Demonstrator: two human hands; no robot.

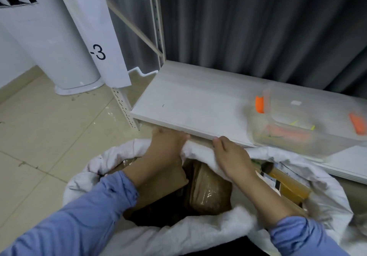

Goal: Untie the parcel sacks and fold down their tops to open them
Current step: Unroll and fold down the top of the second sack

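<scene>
A pale wood-grain shelf board (188, 100) fronts a grey pleated curtain (248, 27), carrying a blurred clear box (301, 134), apparently plastic. Glossy beige floor tiles (39, 136) reach a white round column (55, 57).

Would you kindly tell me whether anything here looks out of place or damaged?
Only a small thing: bits of debris lie on the floor by the pipe. The sack, parcels and box look fine.
</scene>
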